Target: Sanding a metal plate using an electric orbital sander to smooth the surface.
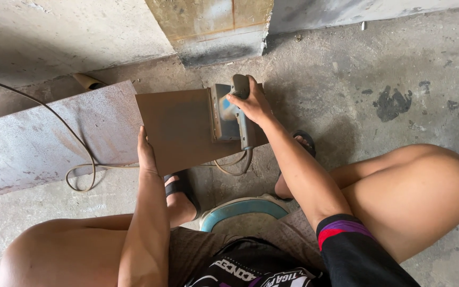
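Concrete floor lies around; right hand fingers grip sander, left hand clasps brown plate's edge.

We've got a big rusty steel sheet lying flat on the concrete floor, a dark paint stain on the floor off right, and a teal-rimmed stool under us.
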